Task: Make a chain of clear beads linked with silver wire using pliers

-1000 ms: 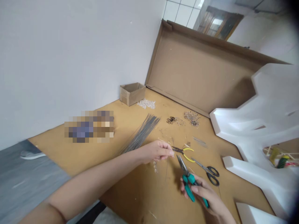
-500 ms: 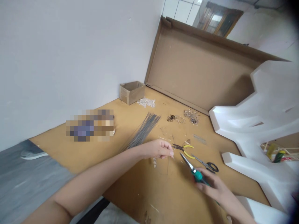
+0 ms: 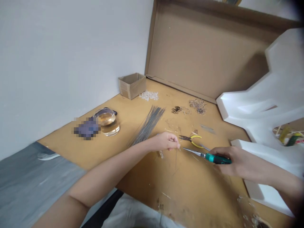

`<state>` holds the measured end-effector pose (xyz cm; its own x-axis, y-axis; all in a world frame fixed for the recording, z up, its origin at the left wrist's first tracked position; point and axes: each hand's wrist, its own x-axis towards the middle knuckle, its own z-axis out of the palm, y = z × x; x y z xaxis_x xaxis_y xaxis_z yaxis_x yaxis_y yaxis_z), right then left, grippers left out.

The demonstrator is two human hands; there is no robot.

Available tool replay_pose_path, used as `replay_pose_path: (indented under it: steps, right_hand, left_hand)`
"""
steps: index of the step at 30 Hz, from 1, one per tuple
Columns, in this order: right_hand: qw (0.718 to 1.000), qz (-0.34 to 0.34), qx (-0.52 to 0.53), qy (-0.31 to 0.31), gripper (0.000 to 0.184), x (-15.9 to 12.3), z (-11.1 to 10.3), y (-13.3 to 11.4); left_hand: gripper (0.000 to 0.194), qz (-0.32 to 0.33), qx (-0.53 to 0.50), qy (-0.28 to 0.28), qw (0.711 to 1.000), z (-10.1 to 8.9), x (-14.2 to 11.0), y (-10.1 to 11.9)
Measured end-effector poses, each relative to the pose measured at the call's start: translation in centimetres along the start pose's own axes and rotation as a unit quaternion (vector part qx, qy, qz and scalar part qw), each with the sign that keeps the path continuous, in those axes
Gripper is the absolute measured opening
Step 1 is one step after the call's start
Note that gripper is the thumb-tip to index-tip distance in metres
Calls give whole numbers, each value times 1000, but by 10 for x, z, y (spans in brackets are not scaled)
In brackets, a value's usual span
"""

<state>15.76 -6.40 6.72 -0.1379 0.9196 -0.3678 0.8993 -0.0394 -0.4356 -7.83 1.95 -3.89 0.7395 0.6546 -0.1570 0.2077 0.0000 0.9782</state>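
Note:
My left hand (image 3: 166, 142) is closed in a pinch on a thin wire (image 3: 176, 160), whose tail hangs below the fingertips. Clear beads (image 3: 161, 154) dangle under the same hand; whether they are on that wire I cannot tell. Wrapped in my right hand (image 3: 234, 160) are long-nose pliers (image 3: 209, 156) with green and black handles. Their tip points left, just short of the pinched fingers and not touching them. Behind, yellow-handled pliers (image 3: 196, 137) lie on the table, and scissors (image 3: 204, 147) are mostly covered by my right hand.
A bundle of grey wires (image 3: 148, 125) lies beyond my left forearm. Farther back are a small cardboard box (image 3: 132, 88), clear beads in a pile (image 3: 149, 95), black rings (image 3: 176, 110) and small metal pieces (image 3: 199, 107). A glass of liquid (image 3: 111, 128) stands left; white foam (image 3: 251, 95) borders the right.
My right hand has raised the pliers and turned them nearly level, bringing the tip closer to my left fingertips. The camera view has tilted down, and my left hand keeps its pinch.

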Motion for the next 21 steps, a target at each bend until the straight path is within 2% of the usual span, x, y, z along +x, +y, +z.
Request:
replay_pose_path:
  steps: [1, 3, 12, 21]
  right_hand:
    - [998, -8, -21, -58, 14, 1, -3, -3]
    - [992, -13, -63, -111, 14, 2, -9, -9]
    - [987, -15, -98, -128, 6, 11, -14, -16]
    - [989, -13, -67, -133, 6, 4, -16, -18]
  left_hand:
    - [21, -2, -5, -2, 1000, 0, 0, 0]
    - [21, 0, -12, -3, 1000, 0, 0, 0]
    - [22, 6, -7, -12, 1000, 1, -2, 1]
    - [22, 13, -16, -20, 1000, 0, -2, 1]
